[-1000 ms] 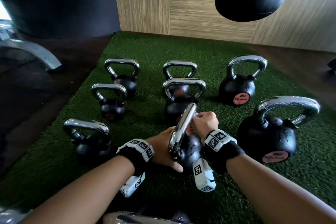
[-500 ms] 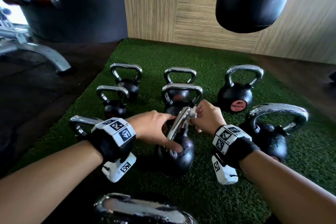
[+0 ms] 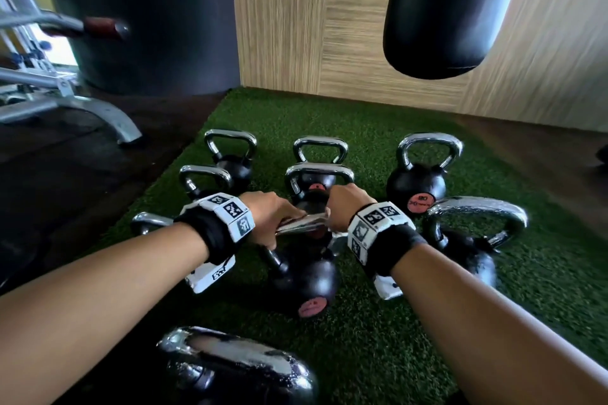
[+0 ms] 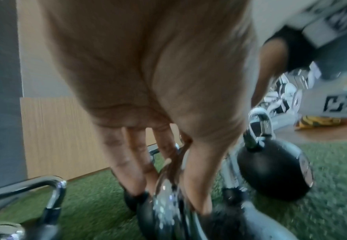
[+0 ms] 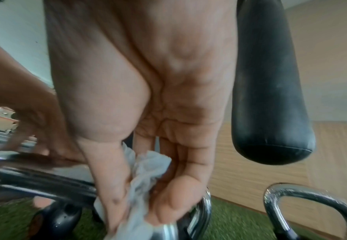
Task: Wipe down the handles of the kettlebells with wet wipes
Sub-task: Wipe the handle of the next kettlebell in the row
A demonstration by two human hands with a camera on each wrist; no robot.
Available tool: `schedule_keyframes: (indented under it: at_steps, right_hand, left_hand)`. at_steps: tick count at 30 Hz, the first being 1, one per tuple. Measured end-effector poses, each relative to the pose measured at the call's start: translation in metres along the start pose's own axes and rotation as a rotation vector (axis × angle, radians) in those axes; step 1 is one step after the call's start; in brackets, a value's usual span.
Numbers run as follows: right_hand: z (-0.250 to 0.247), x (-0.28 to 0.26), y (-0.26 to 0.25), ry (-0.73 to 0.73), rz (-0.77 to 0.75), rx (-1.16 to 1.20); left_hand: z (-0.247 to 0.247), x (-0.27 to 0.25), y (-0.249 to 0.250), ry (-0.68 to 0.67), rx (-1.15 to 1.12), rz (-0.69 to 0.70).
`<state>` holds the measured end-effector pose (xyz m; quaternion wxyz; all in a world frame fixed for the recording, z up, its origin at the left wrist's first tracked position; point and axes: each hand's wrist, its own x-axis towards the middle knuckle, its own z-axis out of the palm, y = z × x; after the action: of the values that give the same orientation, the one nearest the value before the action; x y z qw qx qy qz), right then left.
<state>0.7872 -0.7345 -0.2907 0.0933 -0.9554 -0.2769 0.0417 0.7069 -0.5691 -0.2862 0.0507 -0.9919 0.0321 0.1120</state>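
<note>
Chrome handle point(image 3: 301, 223) of the middle kettlebell point(image 3: 304, 276) now lies almost level between the two hands; half a second ago it pointed steeply away from the person. The left hand point(image 3: 273, 217) has moved from the black ball up onto the handle, and its fingers point(image 4: 127, 162) and thumb curl around the left part of the bar. The right hand point(image 3: 345, 207) stays at the right end, where thumb and fingers pinch a crumpled pale wet wipe point(image 5: 146, 172) against the metal.

This kettlebell stands near the middle of the green turf mat point(image 3: 378, 339), tilted, with a round pink label on its near side. Its body is matte black and rounded, and the handle is shiny and smooth with bright reflections.

Other kettlebells of the same kind stand around it: a big one point(image 3: 467, 240) just to the right, smaller ones farther away and to the left. A black punching bag point(image 3: 454, 10) hangs at the far right before a wood-grain wall point(image 3: 296, 26).
</note>
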Motion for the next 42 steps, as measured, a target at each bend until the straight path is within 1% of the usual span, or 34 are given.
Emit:
schedule_keyframes:
  at_steps: [2, 5, 10, 12, 14, 16, 18, 20, 21, 24, 25, 27, 29, 31, 33, 36, 38, 39, 42]
  right_hand:
    - [0.004, -0.004, -0.001, 0.012, 0.024, -0.026]
    - [0.011, -0.012, -0.003, 0.019, 0.047, -0.037]
    - [0.015, -0.024, 0.000, 0.054, 0.048, -0.039]
    - [0.014, -0.026, -0.002, 0.059, 0.047, -0.051]
    - [0.013, -0.028, -0.005, 0.051, 0.050, -0.063]
    - [0.010, -0.030, -0.006, 0.034, 0.046, -0.086]
    - [0.008, -0.033, -0.006, 0.019, 0.050, -0.094]
    - [0.003, -0.038, -0.011, 0.003, 0.048, -0.090]
    - [0.002, -0.040, -0.015, 0.011, 0.046, -0.075]
    - [-0.004, -0.052, -0.030, 0.057, 0.027, 0.028]
    - [-0.006, -0.057, -0.036, 0.053, 0.008, 0.062]
    - [-0.010, -0.070, -0.049, -0.003, -0.044, 0.130]
    - [-0.017, -0.086, -0.059, -0.063, -0.117, 0.171]
    - [-0.024, -0.104, -0.070, -0.096, -0.185, 0.160]
    - [-0.030, -0.121, -0.081, -0.119, -0.216, 0.159]
    - [-0.033, -0.144, -0.098, -0.120, -0.198, 0.153]
    - [-0.032, -0.157, -0.109, -0.113, -0.172, 0.122]
    - [-0.030, -0.164, -0.115, -0.107, -0.151, 0.121]
    - [-0.029, -0.184, -0.131, -0.095, -0.088, 0.139]
  left_hand:
    - [0.000, 0.001, -0.002, 0.061, 0.056, 0.034]
    - [0.003, 0.004, 0.000, 0.098, 0.101, 0.068]
    - [0.007, 0.006, -0.002, 0.140, 0.060, 0.065]
    - [0.008, 0.007, -0.004, 0.131, 0.025, 0.032]
    - [0.007, 0.004, -0.007, 0.107, -0.070, -0.001]
    - [0.004, -0.006, -0.011, 0.091, -0.267, -0.021]
    - [0.004, -0.023, -0.020, 0.126, -0.390, -0.048]
    - [0.012, -0.044, -0.037, 0.136, -0.469, -0.118]
    - [0.018, -0.056, -0.048, 0.112, -0.543, -0.153]
    - [0.032, -0.083, -0.077, 0.065, -0.886, -0.221]
    - [0.035, -0.090, -0.084, 0.074, -0.971, -0.238]
    - [0.043, -0.105, -0.094, 0.071, -1.065, -0.250]
    - [0.052, -0.115, -0.098, 0.037, -1.086, -0.223]
    - [0.068, -0.122, -0.100, -0.012, -1.089, -0.202]
    - [0.089, -0.129, -0.097, -0.077, -1.108, -0.192]
    - [0.128, -0.141, -0.091, -0.126, -1.108, -0.178]
    - [0.154, -0.152, -0.084, -0.147, -1.112, -0.125]
    - [0.165, -0.157, -0.080, -0.177, -1.112, -0.093]
    - [0.190, -0.172, -0.069, -0.332, -0.997, 0.016]
